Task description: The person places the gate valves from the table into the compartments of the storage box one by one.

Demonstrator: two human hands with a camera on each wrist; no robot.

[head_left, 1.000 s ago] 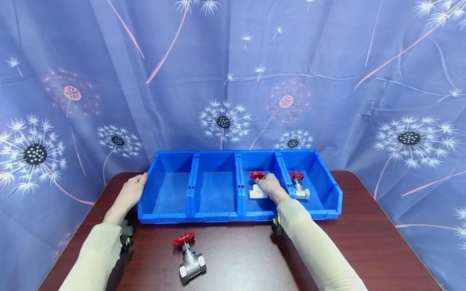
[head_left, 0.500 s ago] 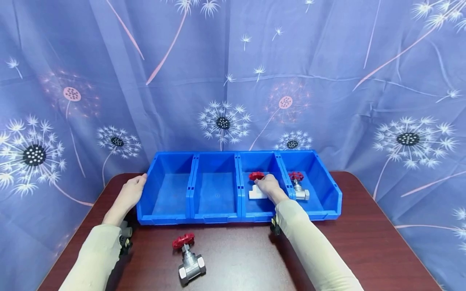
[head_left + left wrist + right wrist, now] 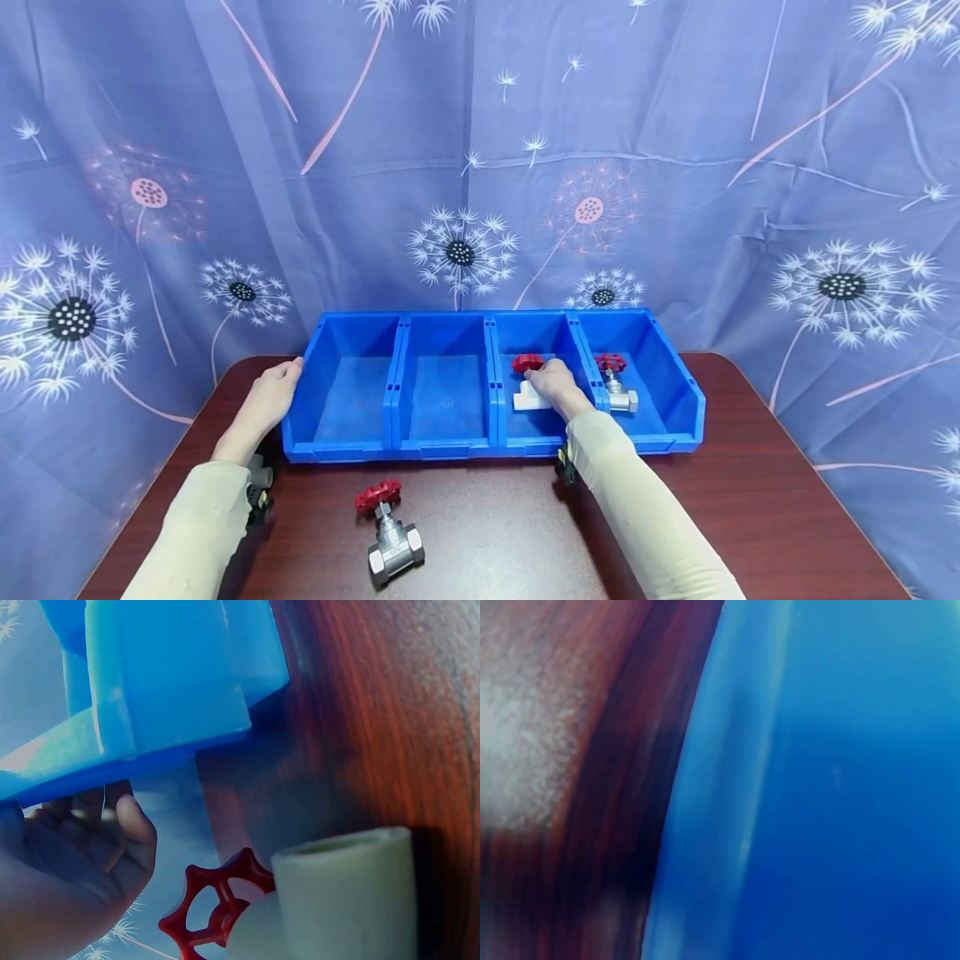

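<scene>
My right hand (image 3: 557, 385) reaches into the third compartment from the left of a blue bin row (image 3: 450, 450). It grips a white valve (image 3: 529, 397) with a red handwheel (image 3: 528, 362), lying close over the compartment floor; the hand covers part of the valve's body. My left hand (image 3: 272, 395) rests against the outside of the leftmost bin wall, fingers loosely bent, as the left wrist view shows by the blue wall (image 3: 172, 675). Below the left wrist stands a pale pipe valve (image 3: 345, 900) with a red wheel (image 3: 217, 907). The right wrist view shows only bin and table.
A metal valve with a red handwheel (image 3: 610, 363) lies in the rightmost compartment. Another metal valve (image 3: 395, 543) with a red wheel lies on the brown table (image 3: 495, 517) in front of the bins. Behind the table hangs a blue dandelion-print curtain (image 3: 360, 208).
</scene>
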